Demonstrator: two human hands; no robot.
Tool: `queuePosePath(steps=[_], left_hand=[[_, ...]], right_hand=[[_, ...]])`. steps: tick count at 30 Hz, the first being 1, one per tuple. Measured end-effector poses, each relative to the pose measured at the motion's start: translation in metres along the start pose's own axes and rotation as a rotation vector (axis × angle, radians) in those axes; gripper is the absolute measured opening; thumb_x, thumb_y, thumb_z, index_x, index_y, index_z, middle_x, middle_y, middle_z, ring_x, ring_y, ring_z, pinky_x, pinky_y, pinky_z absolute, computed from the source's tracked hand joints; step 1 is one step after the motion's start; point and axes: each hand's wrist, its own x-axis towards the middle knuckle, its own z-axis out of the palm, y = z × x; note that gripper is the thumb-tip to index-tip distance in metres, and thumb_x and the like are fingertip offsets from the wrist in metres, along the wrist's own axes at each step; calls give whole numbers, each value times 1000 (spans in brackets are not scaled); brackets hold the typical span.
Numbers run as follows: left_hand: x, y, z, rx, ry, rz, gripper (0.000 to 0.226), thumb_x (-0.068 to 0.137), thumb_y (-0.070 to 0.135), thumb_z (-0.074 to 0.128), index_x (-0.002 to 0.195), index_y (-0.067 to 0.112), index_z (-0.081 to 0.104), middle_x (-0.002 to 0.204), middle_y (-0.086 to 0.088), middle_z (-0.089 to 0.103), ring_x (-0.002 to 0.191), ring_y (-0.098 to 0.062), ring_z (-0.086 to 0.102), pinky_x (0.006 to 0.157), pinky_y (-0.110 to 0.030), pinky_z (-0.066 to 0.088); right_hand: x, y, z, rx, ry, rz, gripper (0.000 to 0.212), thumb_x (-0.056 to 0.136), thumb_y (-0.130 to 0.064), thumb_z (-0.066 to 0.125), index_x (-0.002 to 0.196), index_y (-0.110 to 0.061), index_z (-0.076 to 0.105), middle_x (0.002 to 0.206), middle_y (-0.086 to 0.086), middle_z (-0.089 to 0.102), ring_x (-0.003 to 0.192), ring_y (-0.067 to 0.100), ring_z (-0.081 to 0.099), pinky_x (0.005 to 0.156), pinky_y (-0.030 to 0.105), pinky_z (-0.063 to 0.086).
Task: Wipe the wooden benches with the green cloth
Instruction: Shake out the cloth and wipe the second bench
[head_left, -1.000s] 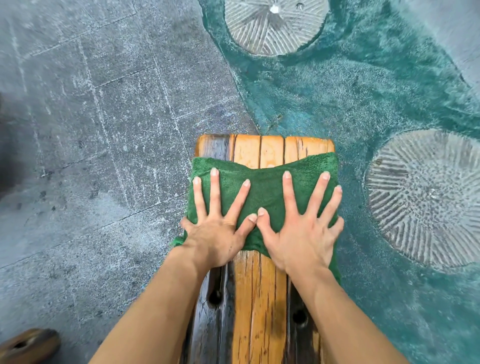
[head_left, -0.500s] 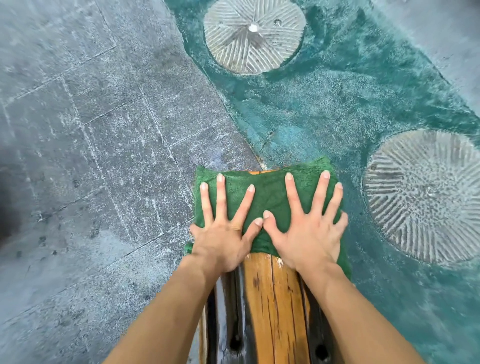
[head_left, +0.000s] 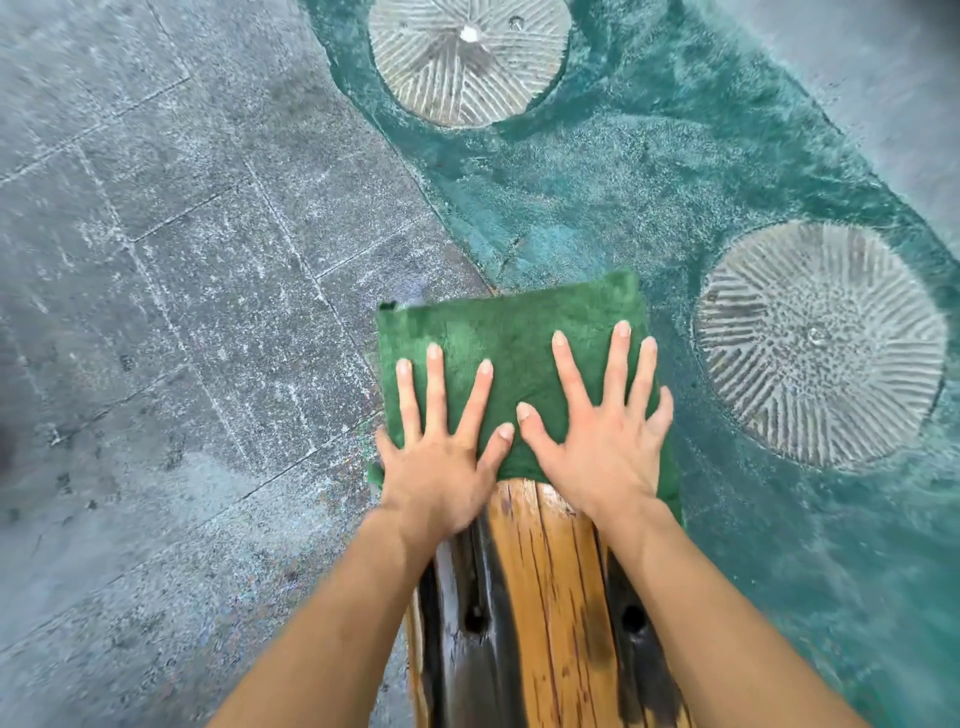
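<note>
- Head view: your left hand (head_left: 441, 467) and right hand (head_left: 602, 447) both lie flat on the green cloth (head_left: 519, 353), side by side, fingers straight and spread; neither grips anything, they only press down
- Head view: the cloth lies spread across the far end of the wooden bench (head_left: 545, 597); it hides that end, and its right edge hangs down past the side of the bench
- Head view: the stroke looks to be at its far limit, so press through the palms as well as the fingertips, so that the whole width of the cloth bears on the wood
- Head view: the thumbs nearly meet over the pale middle slats; spread your weight outward too, since the dark outer slats (head_left: 457, 675) look wet and glossy and probably need the most rubbing
- Head view: mind the front edge of the cloth; I cannot tell how much of it lies beyond the wood, and a harder push could slide it off onto the grey stone paving (head_left: 182, 312) or the green turf (head_left: 649, 182)
- Head view: the two dark holes (head_left: 632, 618) in the outer slats may catch the cloth on a return pass, so hold it flat and taut between your hands
</note>
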Motion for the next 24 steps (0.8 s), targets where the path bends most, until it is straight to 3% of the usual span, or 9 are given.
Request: queuePosePath(steps=[3,6,8,12,16,18,20,22,24], left_hand=[[-56,2,27,30,2,-10,67,96,75,2,152,55,-30,161,5,-47,148,-26,-45,120,-75,12],[-77,2,34,24,165,2,70,100,71,16,163,48,-5,174,-4,-15,159,-32,-17,119,-76,14],[-58,-3,24,-25,257,28,70,103,67,24,166,40,8,175,-7,-3,161,-32,-5,120,-74,13],[-7,-14,4,-4,321,86,79,101,70,26,167,32,8,175,-8,-8,161,-30,-9,122,-71,14],[47,-29,-5,-119,471,89,72,99,66,39,160,27,37,171,-7,24,160,-32,14,118,-60,34],[67,-29,-16,-179,531,104,56,101,60,45,144,24,54,146,-9,47,142,-36,43,104,-54,47],[93,-31,-49,-226,497,24,45,104,55,45,116,15,62,113,-11,53,105,-38,60,81,-47,51],[117,-33,-91,-171,416,-12,45,108,50,41,104,10,61,103,-14,54,90,-41,64,71,-44,46],[143,-33,-115,-97,331,17,49,109,52,35,107,9,58,108,-17,61,92,-45,67,71,-47,48]], right_hand=[[-59,6,9,-8,-34,-5,82,95,-78,27,166,-43,8,174,17,-15,160,45,-12,119,76,17],[-91,25,8,52,-24,-65,81,98,-75,30,167,-42,7,174,16,-16,160,43,-13,120,77,15],[-84,34,3,81,1,-91,80,99,-73,34,167,-41,9,175,16,-13,161,41,-11,121,76,14],[-53,29,-5,43,51,-99,86,95,-77,36,167,-39,11,172,25,-13,160,45,-7,122,74,17],[25,4,-6,-30,135,-65,95,87,-85,39,166,-37,21,174,24,3,160,46,7,120,65,20],[64,-5,-17,-35,163,-80,86,88,-83,41,154,-29,48,164,17,37,154,43,28,119,60,18],[105,-27,-37,-22,80,-148,66,96,-74,41,119,-17,65,127,13,66,130,37,55,115,57,25],[135,-50,-67,-16,-16,-193,54,103,-65,39,105,-13,54,106,15,68,108,40,63,99,50,40],[158,-56,-81,45,-57,-118,50,104,-61,42,109,-11,47,107,19,67,100,44,63,81,49,43]])
